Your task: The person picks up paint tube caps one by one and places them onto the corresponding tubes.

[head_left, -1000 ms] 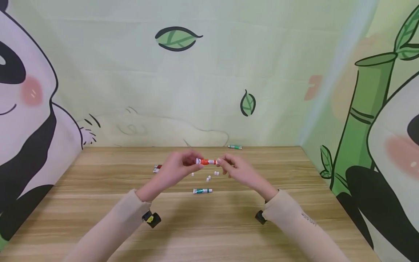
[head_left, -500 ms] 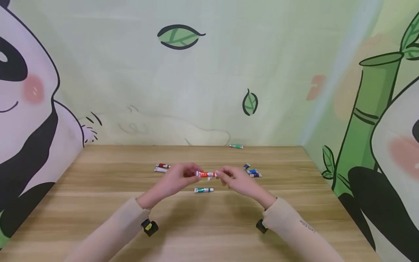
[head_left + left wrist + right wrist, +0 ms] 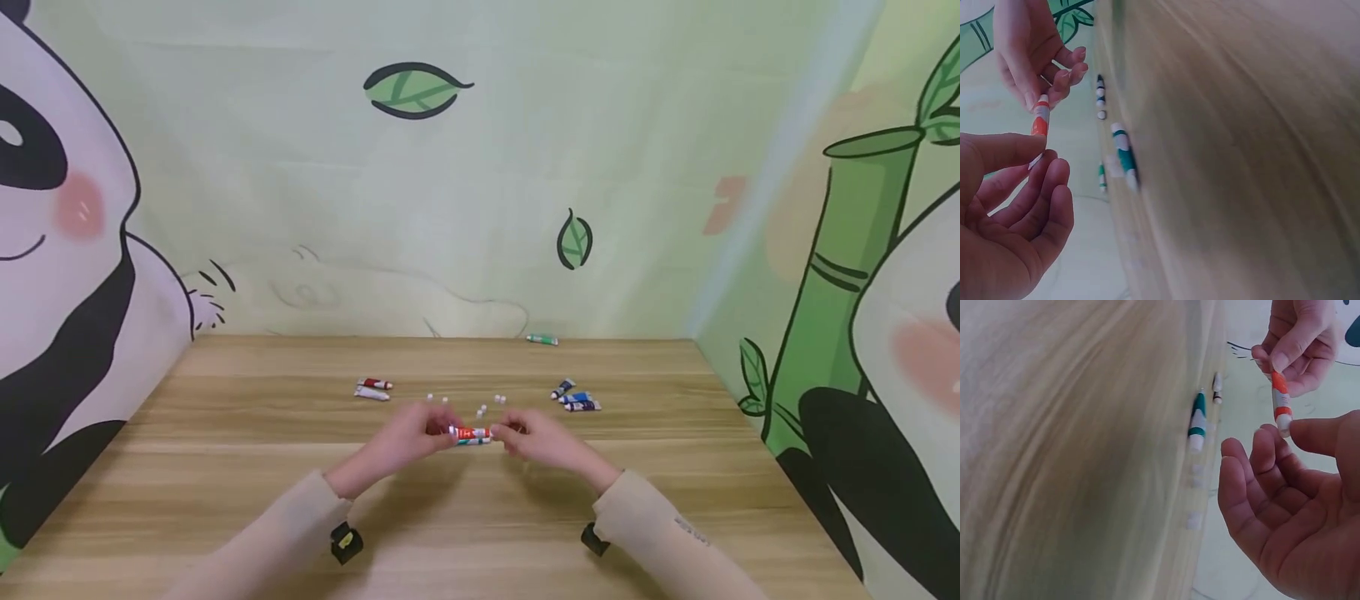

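Observation:
An orange-red paint tube (image 3: pixel 472 433) is held level above the table between both hands. My left hand (image 3: pixel 414 432) pinches its flat tail end between thumb and index finger. At the other end, the thumb and fingertips of my right hand (image 3: pixel 546 437) pinch the white cap (image 3: pixel 1284 422), its other fingers loosely curled. A teal-green paint tube (image 3: pixel 1124 153) lies on the wood just beyond; in the head view the orange-red one mostly covers it. Past the hands, several small white pieces (image 3: pixel 482 412) are scattered on the tabletop.
A dark red tube (image 3: pixel 375 383) and a whitish tube (image 3: pixel 372 394) lie at the left of the wooden table (image 3: pixel 262 417). Several blue tubes (image 3: pixel 576 398) lie to the right. A green tube (image 3: pixel 542 339) is at the back edge, against the panda-printed backdrop (image 3: pixel 480 183).
Both hands have come down and nearer with the orange-red tube, from above the white pieces to in front of the teal-green tube. The tubes at left and right are uncovered now.

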{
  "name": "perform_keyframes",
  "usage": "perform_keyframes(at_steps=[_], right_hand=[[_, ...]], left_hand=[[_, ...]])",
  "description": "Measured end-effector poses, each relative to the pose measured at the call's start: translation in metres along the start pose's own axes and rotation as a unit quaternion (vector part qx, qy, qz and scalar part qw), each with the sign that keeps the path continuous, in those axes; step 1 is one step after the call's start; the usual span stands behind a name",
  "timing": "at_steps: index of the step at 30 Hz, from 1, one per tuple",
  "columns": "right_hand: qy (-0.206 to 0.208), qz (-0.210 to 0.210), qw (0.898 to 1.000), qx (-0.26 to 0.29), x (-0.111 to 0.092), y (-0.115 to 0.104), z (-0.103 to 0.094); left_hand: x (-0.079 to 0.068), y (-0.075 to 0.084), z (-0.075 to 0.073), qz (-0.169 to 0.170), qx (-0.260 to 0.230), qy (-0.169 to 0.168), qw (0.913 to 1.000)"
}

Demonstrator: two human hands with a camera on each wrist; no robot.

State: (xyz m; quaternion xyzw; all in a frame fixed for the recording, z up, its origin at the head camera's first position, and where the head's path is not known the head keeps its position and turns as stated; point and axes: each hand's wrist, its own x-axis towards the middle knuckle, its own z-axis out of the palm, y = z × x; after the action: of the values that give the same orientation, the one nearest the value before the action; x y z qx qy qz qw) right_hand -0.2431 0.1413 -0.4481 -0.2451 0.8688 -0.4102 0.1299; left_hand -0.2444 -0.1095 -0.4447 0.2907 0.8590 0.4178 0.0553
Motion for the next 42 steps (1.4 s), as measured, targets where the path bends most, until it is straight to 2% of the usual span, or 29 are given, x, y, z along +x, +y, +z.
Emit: perform_keyframes(at_steps=[8,16,20,27,33,42], right_hand=[[-0.03,0.025,0.999,-0.011,0.004,0.006,0.004],[-0.058,0.031,0.998,-0.015,0.015,0.006,0.005],[-0.055,0.026,0.998,-0.026,0.02,0.006,0.005],[-0.036,0.045,0.997,-0.053,0.024,0.008,0.005],[-0.031,0.054,0.997,-0.045,0.026,0.008,0.007],[-0.022,0.068,0.997,-0.026,0.02,0.017,0.013]], left_hand=[[0.004,-0.017,0.01,-0.013,0.015,-0.029,0.9994],[0.007,-0.02,0.005,-0.015,0.02,-0.046,0.9986],[0.01,-0.02,0.002,-0.017,0.035,-0.052,0.9979],[0.016,-0.022,0.002,-0.004,0.074,-0.053,0.9958],[0.016,-0.027,0.004,-0.024,0.071,-0.039,0.9964],[0.012,-0.034,0.019,-0.041,0.052,-0.037,0.9971]])
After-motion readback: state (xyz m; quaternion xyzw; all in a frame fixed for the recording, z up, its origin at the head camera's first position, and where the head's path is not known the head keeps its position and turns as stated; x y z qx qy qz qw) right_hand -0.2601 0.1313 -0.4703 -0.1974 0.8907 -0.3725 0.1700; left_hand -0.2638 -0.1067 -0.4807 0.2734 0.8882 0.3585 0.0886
